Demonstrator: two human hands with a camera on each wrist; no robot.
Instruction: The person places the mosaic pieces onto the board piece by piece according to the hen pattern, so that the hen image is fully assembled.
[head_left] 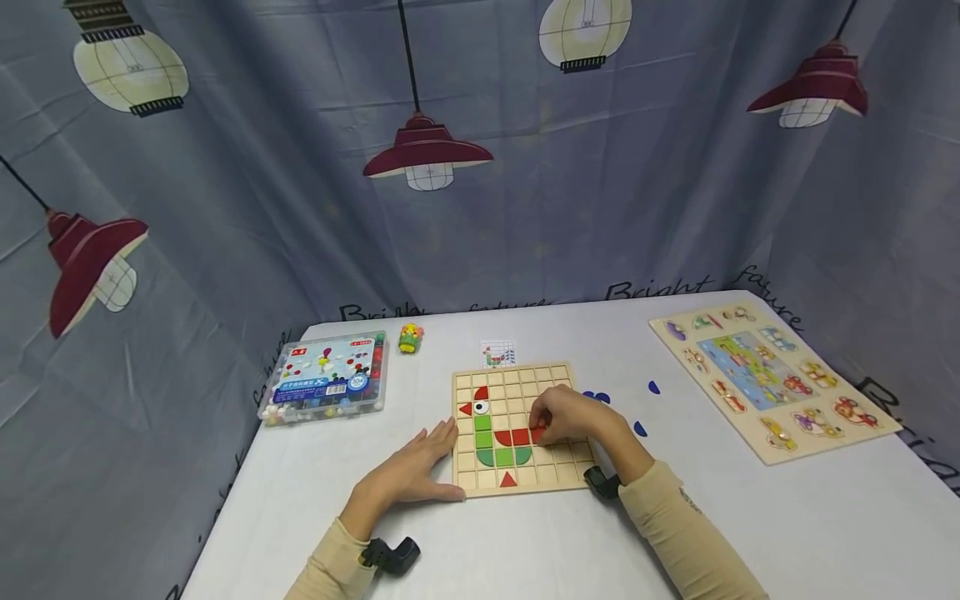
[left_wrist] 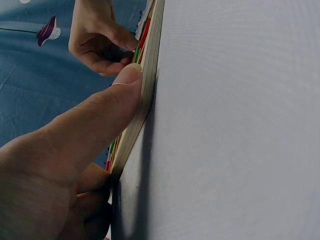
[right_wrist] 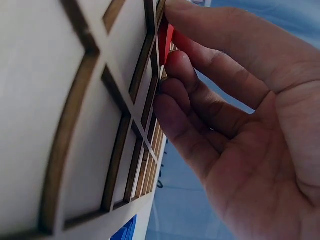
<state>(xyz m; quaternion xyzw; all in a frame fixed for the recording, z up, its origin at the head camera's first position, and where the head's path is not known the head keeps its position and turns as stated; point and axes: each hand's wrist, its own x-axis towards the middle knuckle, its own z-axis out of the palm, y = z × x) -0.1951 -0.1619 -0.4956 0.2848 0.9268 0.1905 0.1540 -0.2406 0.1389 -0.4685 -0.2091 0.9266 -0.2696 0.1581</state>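
A wooden grid board [head_left: 551, 475] lies on the table with red, green and white pieces set in its squares. They include a round eye piece [head_left: 481, 407], several green pieces [head_left: 504, 457], a red triangle [head_left: 507, 480] near the front edge and a row of red pieces [head_left: 520, 437]. At the right end of that row my right hand [head_left: 566, 414] pinches a red piece [right_wrist: 166, 42] between thumb and fingers, right at the grid. My left hand [head_left: 416, 467] touches the board's left side with spread fingers, its thumb [left_wrist: 110, 107] at the near corner.
Several dark blue pieces [head_left: 654, 387] lie right of the board. Behind it is a small picture card [head_left: 498, 353]. A clear plastic box [head_left: 326, 377] and a small toy figure [head_left: 410, 337] stand back left. A wooden picture puzzle [head_left: 772, 379] lies at right.
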